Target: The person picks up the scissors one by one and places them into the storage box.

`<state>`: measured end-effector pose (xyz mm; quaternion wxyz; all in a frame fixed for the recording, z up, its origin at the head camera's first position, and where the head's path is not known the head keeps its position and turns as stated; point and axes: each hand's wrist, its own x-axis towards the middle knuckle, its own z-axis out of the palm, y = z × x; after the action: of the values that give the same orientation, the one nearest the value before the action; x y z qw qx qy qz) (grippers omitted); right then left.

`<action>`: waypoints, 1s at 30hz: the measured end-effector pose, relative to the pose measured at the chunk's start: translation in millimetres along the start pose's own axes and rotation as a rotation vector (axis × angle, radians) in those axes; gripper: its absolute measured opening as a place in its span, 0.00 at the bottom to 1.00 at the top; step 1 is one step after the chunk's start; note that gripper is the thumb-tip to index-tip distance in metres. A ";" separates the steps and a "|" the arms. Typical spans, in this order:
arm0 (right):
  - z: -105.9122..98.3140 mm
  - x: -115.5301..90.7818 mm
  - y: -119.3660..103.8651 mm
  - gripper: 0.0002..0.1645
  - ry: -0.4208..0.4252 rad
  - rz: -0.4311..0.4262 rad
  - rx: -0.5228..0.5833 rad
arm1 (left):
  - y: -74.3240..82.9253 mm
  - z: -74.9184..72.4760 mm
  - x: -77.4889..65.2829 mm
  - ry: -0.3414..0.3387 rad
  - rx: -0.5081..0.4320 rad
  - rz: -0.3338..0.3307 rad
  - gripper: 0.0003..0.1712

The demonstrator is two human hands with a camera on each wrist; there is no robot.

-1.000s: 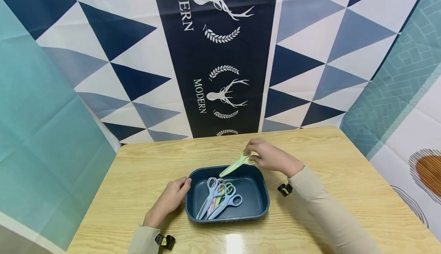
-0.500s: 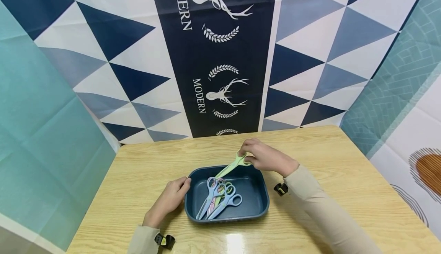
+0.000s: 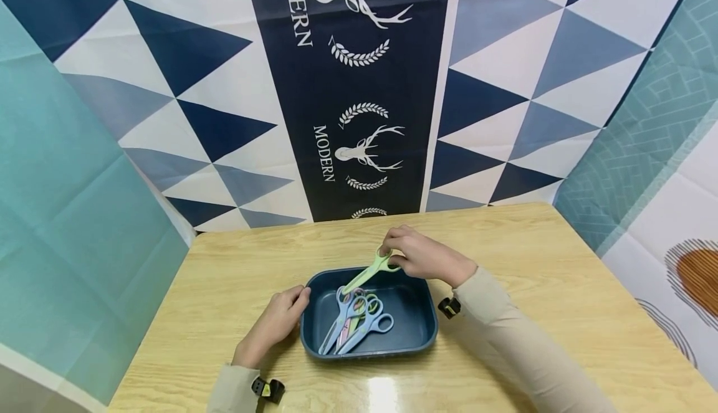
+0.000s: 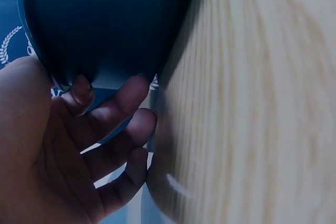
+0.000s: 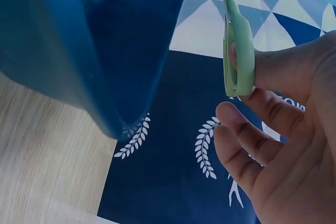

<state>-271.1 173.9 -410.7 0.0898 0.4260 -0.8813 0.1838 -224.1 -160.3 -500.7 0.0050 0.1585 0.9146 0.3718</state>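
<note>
Fingers (image 3: 392, 245) of right hand (image 3: 427, 258) pinching green scissors (image 3: 367, 270) by handle loop, blades angling down over tray's (image 3: 426, 332) far rim, clearing scissors pile (image 3: 354, 318) inside. Left hand (image 3: 275, 326) resting on desk (image 3: 533, 288), fingers loosely curled, touching tray's left wall, likely steadying it.

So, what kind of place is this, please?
Probably a small staged recording booth, not a lived-in room: printed cloth backdrops hang behind and beside a light wooden table, where a blue tray holds scissors. The right hand holds green scissors.
</note>
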 end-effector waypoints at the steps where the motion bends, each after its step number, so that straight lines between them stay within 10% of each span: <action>1: 0.3 0.5 -0.1 0.07 0.002 -0.002 0.000 | -0.3 0.1 0.5 0.003 0.003 0.000 0.24; 30: 13.9 16.8 -13.7 0.08 -0.045 -0.013 -0.002 | -3.3 2.8 1.7 0.025 0.006 0.015 0.24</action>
<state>-270.8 148.4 -414.8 0.0714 0.4357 -0.8805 0.1725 -226.3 -160.1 -504.8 -0.0098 0.1609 0.9144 0.3713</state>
